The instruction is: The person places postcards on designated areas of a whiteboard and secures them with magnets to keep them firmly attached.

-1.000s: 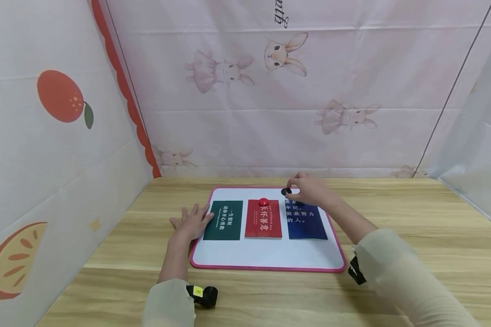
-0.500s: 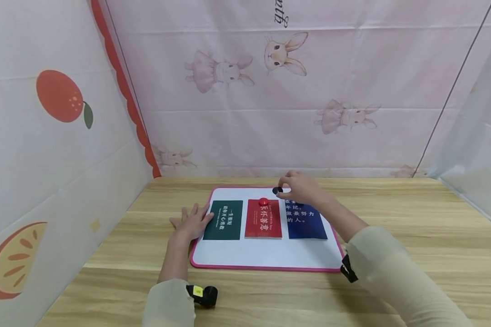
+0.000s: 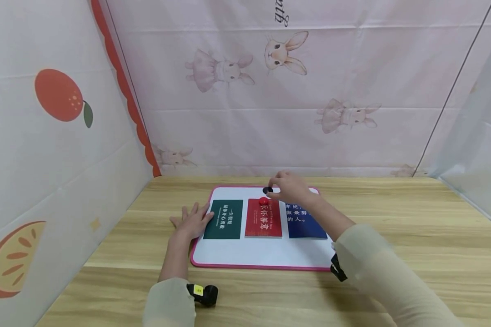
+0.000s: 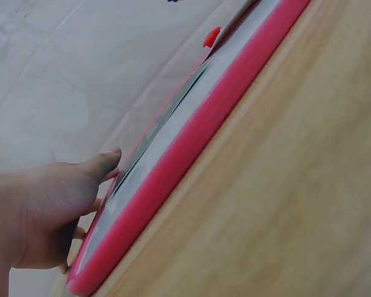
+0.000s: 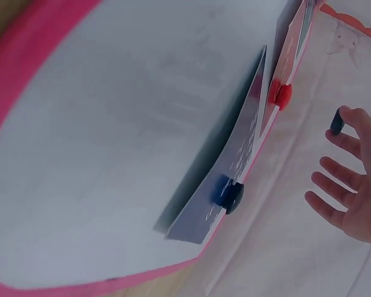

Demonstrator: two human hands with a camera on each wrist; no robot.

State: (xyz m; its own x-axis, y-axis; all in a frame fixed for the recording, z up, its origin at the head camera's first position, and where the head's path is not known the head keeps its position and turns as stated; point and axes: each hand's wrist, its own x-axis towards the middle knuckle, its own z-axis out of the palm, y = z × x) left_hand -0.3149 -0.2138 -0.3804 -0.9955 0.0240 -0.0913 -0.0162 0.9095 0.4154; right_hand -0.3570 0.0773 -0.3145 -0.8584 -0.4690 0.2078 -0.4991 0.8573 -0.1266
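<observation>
A whiteboard (image 3: 266,254) with a pink rim lies on the table. My left hand (image 3: 190,222) rests on its left edge with fingers spread, touching the green card (image 3: 229,229). My right hand (image 3: 293,187) pinches a round black magnet (image 3: 268,190) between thumb and index finger, above the board's far side; its other fingers are spread in the right wrist view. Just below that magnet, a red magnet (image 3: 263,200) sits on the top of the red card (image 3: 263,231). The blue card (image 3: 311,229) bears a dark magnet (image 5: 234,199), hidden in the head view by my right hand.
The wooden table (image 3: 413,227) extends round the board. Behind it hangs a pink curtain (image 3: 290,136) printed with rabbits, and a white fruit-print sheet (image 3: 118,181) stands at the left. Each wrist carries a small black camera, such as the left wrist camera (image 3: 206,295).
My right hand has moved left with the black magnet, from over the blue card to near the red magnet. My left hand stays in place.
</observation>
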